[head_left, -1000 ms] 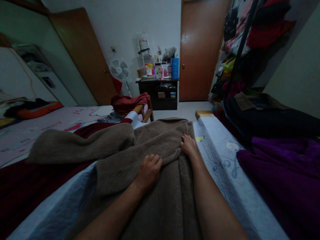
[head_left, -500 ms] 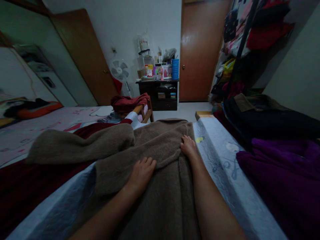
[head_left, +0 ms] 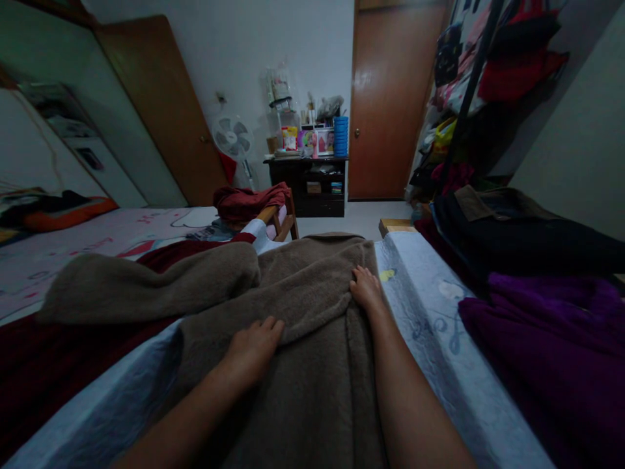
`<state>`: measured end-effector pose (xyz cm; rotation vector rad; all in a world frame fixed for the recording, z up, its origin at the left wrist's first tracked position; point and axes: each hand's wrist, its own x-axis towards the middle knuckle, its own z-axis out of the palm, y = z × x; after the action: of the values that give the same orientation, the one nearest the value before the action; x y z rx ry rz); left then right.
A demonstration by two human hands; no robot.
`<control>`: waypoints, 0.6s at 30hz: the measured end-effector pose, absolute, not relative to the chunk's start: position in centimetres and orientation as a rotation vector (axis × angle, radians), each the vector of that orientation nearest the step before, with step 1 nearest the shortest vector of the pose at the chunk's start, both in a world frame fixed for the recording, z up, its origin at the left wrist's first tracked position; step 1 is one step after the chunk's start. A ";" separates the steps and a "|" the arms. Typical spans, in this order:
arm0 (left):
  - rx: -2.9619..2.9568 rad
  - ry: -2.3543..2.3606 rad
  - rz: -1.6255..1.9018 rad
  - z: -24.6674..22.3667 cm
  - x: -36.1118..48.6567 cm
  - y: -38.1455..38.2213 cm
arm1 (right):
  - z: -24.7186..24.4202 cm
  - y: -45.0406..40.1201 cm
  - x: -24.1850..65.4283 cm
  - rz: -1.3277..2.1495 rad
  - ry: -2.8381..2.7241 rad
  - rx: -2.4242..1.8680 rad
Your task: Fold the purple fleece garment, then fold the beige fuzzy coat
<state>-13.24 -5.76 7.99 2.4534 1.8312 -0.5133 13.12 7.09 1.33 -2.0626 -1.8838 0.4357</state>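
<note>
A brown fleecy coat [head_left: 312, 404] lies spread over the bed in front of me, its collar end far from me. One sleeve [head_left: 297, 293] is folded slantwise across the coat's body, and the other sleeve [head_left: 151, 283] stretches out to the left. My left hand [head_left: 256, 346] rests on the lower edge of the folded sleeve with its fingers laid out over the cloth. Farther up, near the coat's right edge, my right hand [head_left: 365, 286] presses down on the sleeve's end, fingers slightly spread. Both hands are open; the thumbs are mostly hidden.
Beneath the coat is a pale blue patterned bed cover [head_left: 430, 319]. Purple clothing [head_left: 541, 352] and a dark folded pile [head_left: 527, 234] lie to the right. Dark red cloth [head_left: 63, 365] is at the left. Beyond the bed stand a wooden chair [head_left: 290, 215], a fan [head_left: 234, 137] and a black cabinet [head_left: 305, 195].
My left hand has slid left and toward me along the folded sleeve. The right hand stays at nearly the same spot on the coat.
</note>
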 end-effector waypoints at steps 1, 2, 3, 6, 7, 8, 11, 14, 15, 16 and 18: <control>2.436 1.790 -0.490 8.4 -13.1 -5.4 | 1.3 7.1 13.1 0.434 -1.882 -2.063; 2.429 1.745 -0.429 8.8 -12.7 -4.8 | 1.3 7.1 13.1 0.431 -1.880 -2.062; 2.431 1.700 -0.338 8.9 -12.1 -4.2 | 1.3 7.1 13.1 0.426 -1.878 -2.059; 2.501 1.530 0.105 8.3 -9.1 -1.7 | 1.1 7.1 13.1 0.405 -1.877 -2.050; 2.522 1.501 0.229 7.7 -7.9 -0.8 | 1.1 7.1 13.1 0.397 -1.879 -2.047; 2.525 1.475 0.317 6.9 -6.6 0.1 | 1.1 7.1 13.1 0.390 -1.880 -2.044; 2.469 1.486 0.379 4.3 -3.6 2.2 | 1.0 7.0 13.1 0.379 -1.881 -2.042; 2.409 1.575 0.296 2.4 -2.6 3.0 | 1.1 7.0 13.1 0.381 -1.890 -2.037; 2.393 1.597 0.259 2.1 -2.6 3.0 | 1.2 6.9 13.1 0.385 -1.892 -2.036; 2.374 1.616 0.220 2.0 -2.7 3.0 | 1.2 6.9 13.1 0.389 -1.890 -2.038; 2.320 1.655 0.131 2.1 -3.1 2.7 | 1.2 6.9 13.1 0.402 -1.883 -2.044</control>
<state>-3.11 2.73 2.11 2.3199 1.6545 0.1311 13.05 6.90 1.24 -2.0440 -1.8834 0.4025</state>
